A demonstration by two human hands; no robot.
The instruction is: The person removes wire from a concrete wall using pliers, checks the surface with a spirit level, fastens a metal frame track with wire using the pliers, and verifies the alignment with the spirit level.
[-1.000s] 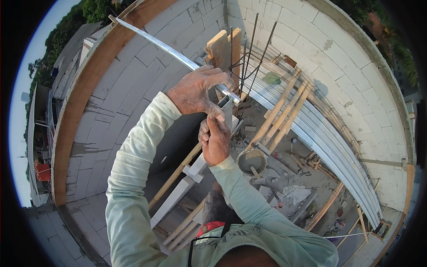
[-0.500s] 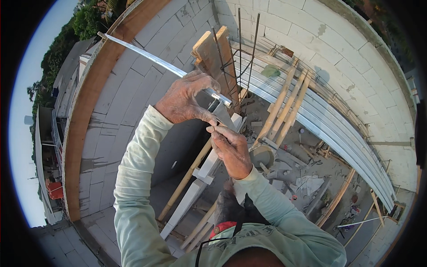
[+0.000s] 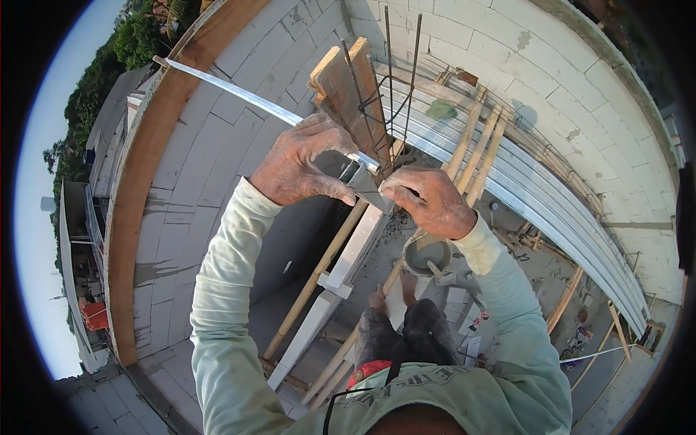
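Observation:
My left hand (image 3: 304,159) is closed over the near end of a long, thin silvery metal bar (image 3: 239,90), its thumb stretched out below. The bar slants to the far left, reaching the top of the block wall. Just under its near end is a small dark piece (image 3: 349,172), partly covered by my hand. Beside my left thumb is a grey, flat, pointed surface (image 3: 367,190); its kind is unclear. My right hand (image 3: 433,201) is pinched, fingertips at the right side of this surface. Whatever those fingers hold is too small to make out.
Wooden boards (image 3: 355,94) and upright steel rods (image 3: 415,72) stand just beyond my hands. Long metal channels (image 3: 558,206) and bamboo poles (image 3: 471,152) lie to the right. A bucket (image 3: 428,255) stands below, near my feet, among rubble. Block walls (image 3: 196,174) surround the space.
My right hand has moved right and slightly up, away from my left thumb, still pinched. My left hand stays on the bar. My legs and the bucket show more fully below.

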